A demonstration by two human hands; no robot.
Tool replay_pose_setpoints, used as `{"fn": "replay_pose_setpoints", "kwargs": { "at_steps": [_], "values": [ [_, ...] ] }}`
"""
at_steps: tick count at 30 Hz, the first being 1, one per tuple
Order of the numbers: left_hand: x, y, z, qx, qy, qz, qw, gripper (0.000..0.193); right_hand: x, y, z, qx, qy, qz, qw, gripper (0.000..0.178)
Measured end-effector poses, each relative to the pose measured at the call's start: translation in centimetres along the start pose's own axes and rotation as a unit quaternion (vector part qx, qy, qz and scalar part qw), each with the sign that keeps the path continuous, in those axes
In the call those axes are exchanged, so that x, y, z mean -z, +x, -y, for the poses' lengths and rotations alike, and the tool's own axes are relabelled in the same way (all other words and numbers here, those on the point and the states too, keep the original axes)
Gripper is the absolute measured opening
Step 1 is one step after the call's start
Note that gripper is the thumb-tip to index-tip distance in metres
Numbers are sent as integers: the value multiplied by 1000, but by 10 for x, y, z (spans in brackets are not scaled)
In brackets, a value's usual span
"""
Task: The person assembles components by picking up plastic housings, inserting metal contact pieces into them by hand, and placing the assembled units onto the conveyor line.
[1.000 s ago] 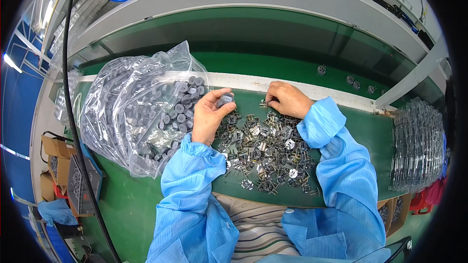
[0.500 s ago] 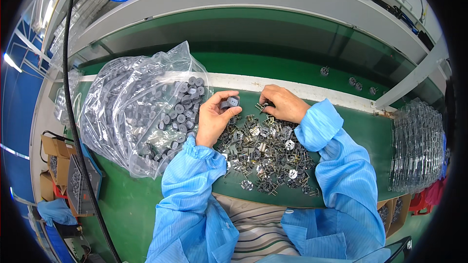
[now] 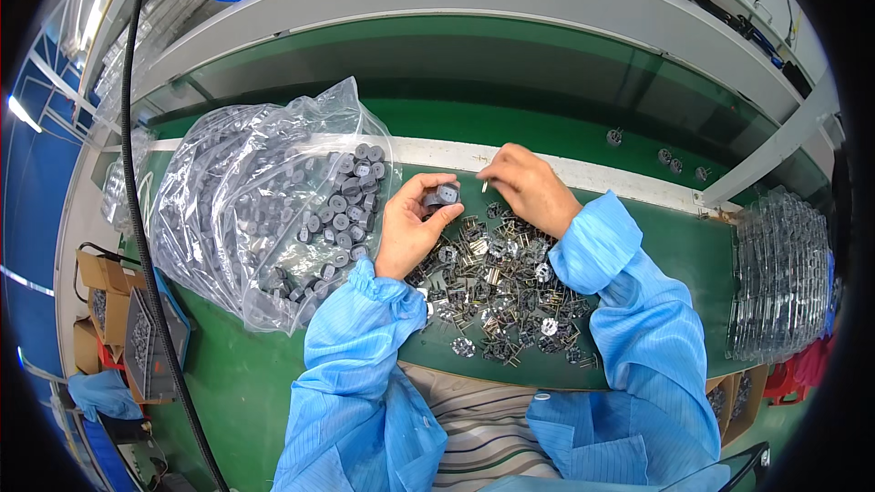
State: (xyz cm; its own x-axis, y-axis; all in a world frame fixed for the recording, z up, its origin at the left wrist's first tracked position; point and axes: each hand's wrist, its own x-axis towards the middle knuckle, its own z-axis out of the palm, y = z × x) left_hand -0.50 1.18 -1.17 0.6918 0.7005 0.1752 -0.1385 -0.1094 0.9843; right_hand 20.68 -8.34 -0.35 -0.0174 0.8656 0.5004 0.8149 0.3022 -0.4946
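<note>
Between the thumb and fingers of my left hand [image 3: 406, 235] is a grey round plug housing [image 3: 447, 193], its slotted face turned toward my right hand. My right hand [image 3: 536, 193], closed in a pinch, holds a small part with a shiny metal pin [image 3: 485, 187]; my fingers hide the rest of it. Below both hands spreads a heap of round inserts with metal pins [image 3: 488, 310], lying loose on the green table. A clear plastic bag [image 3: 228, 219] full of similar grey housings [image 3: 340, 221] lies to the left, its mouth open toward my left hand.
Stacked clear plastic trays [image 3: 779, 278] stand at the table's right end. Several inserts [image 3: 674, 164] lie beyond the white strip [image 3: 629, 184]. A black cable [image 3: 150, 282] hangs down on the left. Cardboard boxes [image 3: 108, 296] sit at the lower left.
My right hand has lifted away from the heap, up and slightly left, with the pinned part in its fingers. My left hand has shifted slightly right, still gripping the housing.
</note>
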Motion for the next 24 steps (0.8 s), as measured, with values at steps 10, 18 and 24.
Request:
{"fn": "replay_pose_setpoints", "kwargs": {
  "at_steps": [10,18,24],
  "values": [
    [0,0,9,-63,-48,19,997,39,1,-5,-21,-105,-71,54,990,9],
    [-4,-3,15,-36,-19,59,997,40,6,7,49,-120,237,4,964,6],
    [-6,-2,17,-28,-15,57,998,39,3,3,48,11,134,-33,990,13]
  ]
}}
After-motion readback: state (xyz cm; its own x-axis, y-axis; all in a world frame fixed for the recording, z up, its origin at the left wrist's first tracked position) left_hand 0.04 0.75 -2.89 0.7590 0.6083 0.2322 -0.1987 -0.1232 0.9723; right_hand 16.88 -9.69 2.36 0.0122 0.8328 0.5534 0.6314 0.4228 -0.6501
